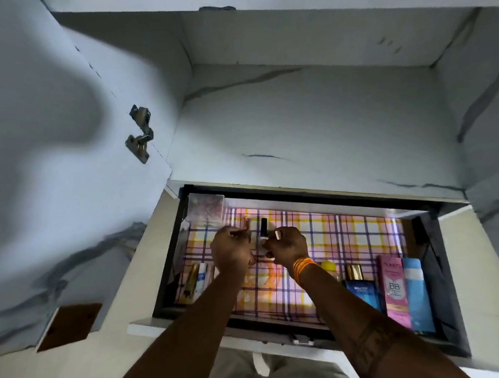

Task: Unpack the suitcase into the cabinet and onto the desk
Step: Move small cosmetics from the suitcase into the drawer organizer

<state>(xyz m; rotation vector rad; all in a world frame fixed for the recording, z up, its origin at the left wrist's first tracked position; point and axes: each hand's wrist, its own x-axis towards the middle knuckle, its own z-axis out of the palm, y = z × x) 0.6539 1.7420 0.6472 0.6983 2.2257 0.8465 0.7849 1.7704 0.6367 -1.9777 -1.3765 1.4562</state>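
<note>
An open cabinet drawer (432, 230) lined with plaid paper lies below me. My right hand (289, 246), with orange bangles at the wrist, grips a small pale bottle with a black cap (263, 227) upright over the drawer's middle left. Beside it, my left hand (231, 249) has curled fingers that pinch a small pinkish bottle (247, 223). The two hands nearly touch. The lower parts of both bottles are hidden by my fingers.
A clear plastic box (207, 207) stands in the drawer's back left corner. Along the front are gold and white tubes (197, 282), a yellow bottle (327, 266), a blue perfume bottle (361, 291), a pink BB cream box (393, 292) and a blue box (418, 292). An open cabinet door with hinge (141, 134) is at left.
</note>
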